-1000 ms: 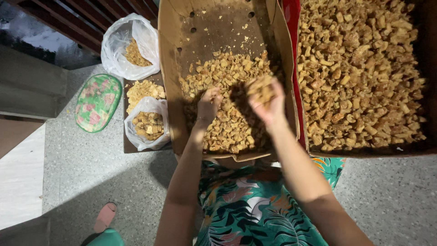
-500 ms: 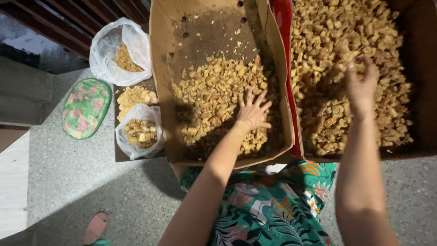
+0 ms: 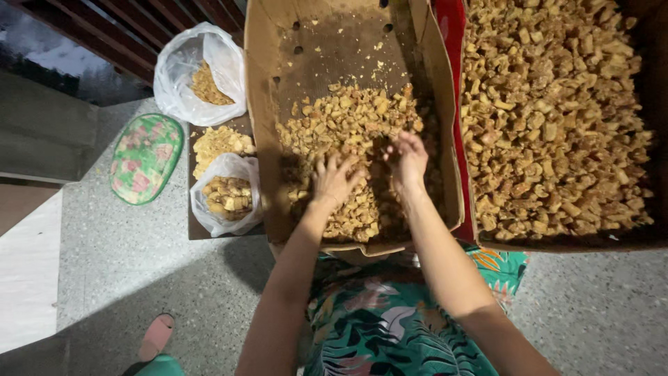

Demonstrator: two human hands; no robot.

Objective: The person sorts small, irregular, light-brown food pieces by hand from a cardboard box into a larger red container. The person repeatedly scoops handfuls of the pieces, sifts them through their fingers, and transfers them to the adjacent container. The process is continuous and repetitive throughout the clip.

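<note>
A: Where are we?

B: Both hands are in the cardboard box [image 3: 268,104], down in the pile of golden-brown chunks [image 3: 348,125]. Our left hand [image 3: 334,182] lies flat on the pile, fingers spread, gripping nothing. Our right hand [image 3: 407,159] is just beside it, fingers bent down into the chunks; we cannot tell whether it holds any.

A: Where does the pile sit?

B: In the near half of the box. The far half is mostly bare cardboard with crumbs.

A: What's around us?

B: To the right, a second box [image 3: 647,83] heaped with the same chunks, with a red strip [image 3: 451,28] between the two boxes. To the left, two clear plastic bags: the far bag [image 3: 177,69] and the near bag [image 3: 233,216], both holding chunks, with a loose heap [image 3: 216,143] between them. Further left, a flowered green lid [image 3: 146,159] on the speckled floor [image 3: 125,271].
</note>
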